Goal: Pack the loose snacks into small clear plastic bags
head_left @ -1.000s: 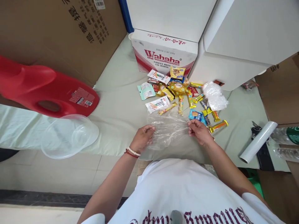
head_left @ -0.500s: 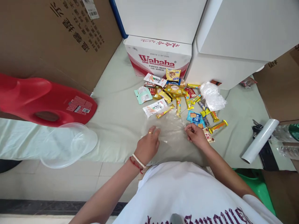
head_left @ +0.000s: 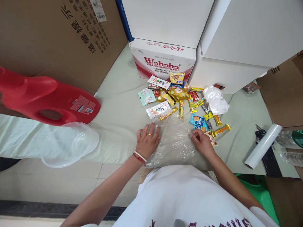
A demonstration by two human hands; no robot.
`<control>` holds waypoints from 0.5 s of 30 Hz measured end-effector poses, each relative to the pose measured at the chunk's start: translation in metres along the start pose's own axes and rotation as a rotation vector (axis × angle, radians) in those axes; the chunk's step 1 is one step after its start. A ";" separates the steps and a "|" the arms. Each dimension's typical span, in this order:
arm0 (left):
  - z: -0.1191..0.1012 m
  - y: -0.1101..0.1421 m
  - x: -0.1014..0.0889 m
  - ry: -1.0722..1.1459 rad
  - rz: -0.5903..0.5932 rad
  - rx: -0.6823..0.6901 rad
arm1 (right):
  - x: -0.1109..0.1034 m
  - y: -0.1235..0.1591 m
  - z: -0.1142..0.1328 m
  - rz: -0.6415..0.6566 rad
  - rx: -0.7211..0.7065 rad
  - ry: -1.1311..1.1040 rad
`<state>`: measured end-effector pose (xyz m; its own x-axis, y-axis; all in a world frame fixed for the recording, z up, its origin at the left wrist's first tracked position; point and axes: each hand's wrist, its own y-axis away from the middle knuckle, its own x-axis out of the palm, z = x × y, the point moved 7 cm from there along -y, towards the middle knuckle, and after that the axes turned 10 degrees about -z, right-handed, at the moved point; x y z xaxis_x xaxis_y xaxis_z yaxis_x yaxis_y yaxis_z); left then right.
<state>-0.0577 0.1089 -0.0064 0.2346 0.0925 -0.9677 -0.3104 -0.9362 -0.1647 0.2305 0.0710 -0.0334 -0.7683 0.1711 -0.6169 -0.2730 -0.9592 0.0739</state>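
Clear wrinkled plastic film (head_left: pixel 176 143) | left hand (head_left: pixel 147 142) splayed | right hand (head_left: pixel 201 141) curled

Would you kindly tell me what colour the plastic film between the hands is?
The plastic film is clear and colourless, as the head view shows.

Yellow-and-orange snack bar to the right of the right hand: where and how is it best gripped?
Probably pinch across the bar's long edges, right of its middle, from above: it is narrow, lies flat on the cloth, and its left end crowds another packet.
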 end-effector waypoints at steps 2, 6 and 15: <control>0.003 0.008 0.012 0.032 -0.017 0.028 | -0.010 0.006 -0.007 0.053 0.009 0.056; 0.010 0.023 0.021 0.034 0.002 -0.022 | -0.036 -0.008 0.006 0.178 -0.061 0.235; 0.007 0.021 0.018 0.001 0.028 -0.032 | 0.017 -0.195 0.142 -0.113 -0.397 0.590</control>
<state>-0.0662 0.0931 -0.0288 0.2268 0.0660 -0.9717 -0.2868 -0.9490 -0.1314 0.1889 0.2927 0.0531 -0.2758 0.2318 -0.9328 -0.0153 -0.9714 -0.2369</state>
